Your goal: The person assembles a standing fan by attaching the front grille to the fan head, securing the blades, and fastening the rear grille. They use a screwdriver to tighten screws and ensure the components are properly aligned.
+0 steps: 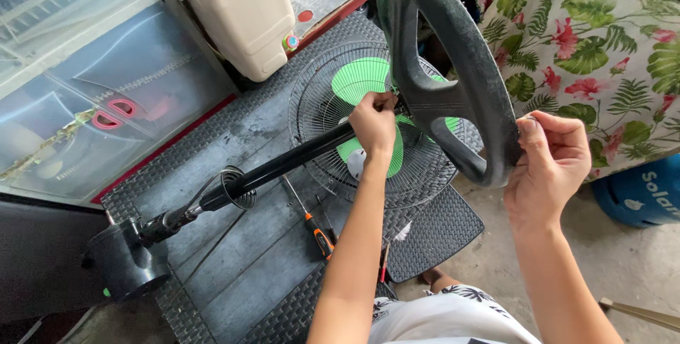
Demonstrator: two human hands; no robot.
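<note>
While held, base ring (453,68) fills right grip (549,167).

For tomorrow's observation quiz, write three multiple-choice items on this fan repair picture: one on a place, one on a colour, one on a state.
1. Where does the orange-handled screwdriver lie?
A on the dark mat
B in the white jug
C on the floral cloth

2. What colour are the fan blades behind the wire grille?
A red
B green
C blue

3. What is the right hand doing?
A resting flat
B hanging free
C gripping the round black base

Answers: 1 A, it lies on the mat below the pole; 2 B, green shows through the wires; 3 C, its fingers close on the rim.
</note>
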